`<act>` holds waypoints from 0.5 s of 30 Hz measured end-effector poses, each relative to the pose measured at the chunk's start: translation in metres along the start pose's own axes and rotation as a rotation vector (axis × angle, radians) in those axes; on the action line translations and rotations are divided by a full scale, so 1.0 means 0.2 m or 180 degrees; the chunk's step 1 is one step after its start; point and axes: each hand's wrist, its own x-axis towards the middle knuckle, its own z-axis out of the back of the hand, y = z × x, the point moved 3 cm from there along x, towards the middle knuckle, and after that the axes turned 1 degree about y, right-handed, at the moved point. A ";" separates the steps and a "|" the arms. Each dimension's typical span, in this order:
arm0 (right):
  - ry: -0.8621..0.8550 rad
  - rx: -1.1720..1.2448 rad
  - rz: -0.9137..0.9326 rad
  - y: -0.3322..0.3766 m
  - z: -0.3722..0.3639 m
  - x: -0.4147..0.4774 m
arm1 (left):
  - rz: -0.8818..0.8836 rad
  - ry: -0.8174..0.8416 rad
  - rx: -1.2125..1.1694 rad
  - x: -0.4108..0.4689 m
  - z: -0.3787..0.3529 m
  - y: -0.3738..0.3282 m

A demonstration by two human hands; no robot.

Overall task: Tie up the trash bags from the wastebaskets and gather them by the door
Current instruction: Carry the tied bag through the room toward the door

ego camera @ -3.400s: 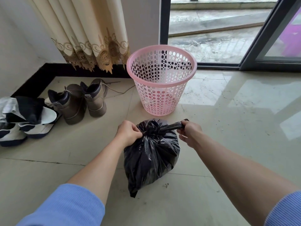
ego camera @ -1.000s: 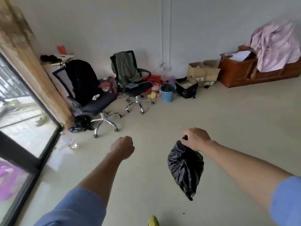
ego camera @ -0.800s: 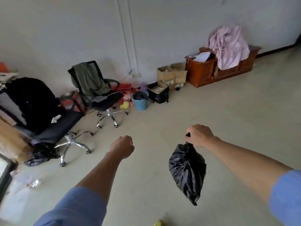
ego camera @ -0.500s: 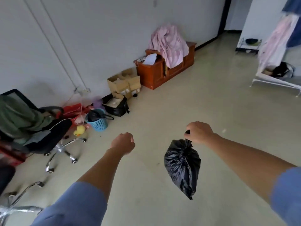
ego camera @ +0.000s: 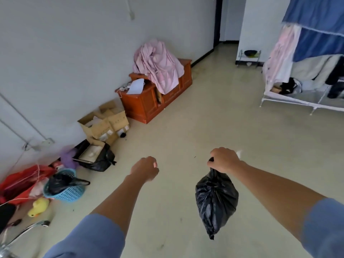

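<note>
Pale floor of a cluttered room, grey wall on the left, dark doorway point(ego camera: 216, 21) at the far end, possibly the door meant. Along the wall: wooden cabinet point(ego camera: 147, 103) under a heap of pink cloth point(ego camera: 158, 62), open cardboard boxes point(ego camera: 106, 123), blue wastebasket point(ego camera: 65, 193) with a black liner point(ego camera: 58, 180) inside, untied by the look of it. Right hand point(ego camera: 224, 160) clenched round the gathered neck of 1 black trash bag point(ego camera: 216, 200), hanging clear of the floor below the fist. Left hand point(ego camera: 144, 168) curled into a fist, gripping nothing, held out near the right at about the same height. Judged as the carrying step: 1 bag tied, not yet set down. Next, probably: walk on toward the doorway, lower the bag onto the floor, then let go of the neck; afterwards back to the blue wastebasket for the other liner. Worth keeping the grip high on the neck and the swing small, thin plastic being likely to stretch or tear.
</note>
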 end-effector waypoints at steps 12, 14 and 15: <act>-0.0183 -0.0060 -0.0422 -0.46 0.36 1.43 | -0.0160 0.0048 -0.0039 1.58 0.35 -0.17; -0.0154 0.0031 -0.0600 -0.55 0.42 1.67 | -0.0250 0.0094 -0.0002 1.89 0.41 -0.21; -0.0136 0.0079 -0.0684 -0.59 0.46 1.79 | -0.0290 0.0106 0.0023 2.03 0.46 -0.23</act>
